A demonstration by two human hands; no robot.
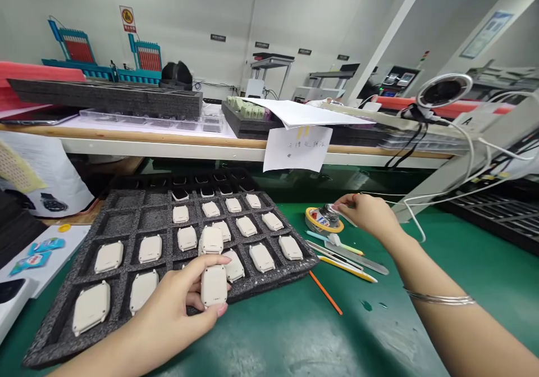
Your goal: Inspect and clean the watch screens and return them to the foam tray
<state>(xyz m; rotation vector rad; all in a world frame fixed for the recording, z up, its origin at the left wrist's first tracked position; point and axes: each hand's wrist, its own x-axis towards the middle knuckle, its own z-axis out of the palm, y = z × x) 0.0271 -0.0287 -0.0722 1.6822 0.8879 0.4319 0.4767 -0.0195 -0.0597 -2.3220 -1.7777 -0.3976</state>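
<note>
My left hand (181,304) grips a cream watch case (214,286) between thumb and fingers, over the front edge of a black foam tray (252,280). Rows of similar cream cases (261,258) lie in the tray's compartments; a few hold dark-screened pieces (208,192). One case (211,240) sits just beyond the held one, overlapping the compartments. My right hand (362,213) reaches to a small metallic container (329,210) beside a roll of yellow tape (323,226), its fingers pinched at the container's top. Whatever those fingertips may hold is too small to make out.
Pens, a metal ruler (370,264) and tweezers lie right of the tray, with an orange stick (325,293) nearer. A shelf (236,148) crosses behind, carrying foam trays and papers. At right, a slanted post (438,166) and white cables stand close to my right arm.
</note>
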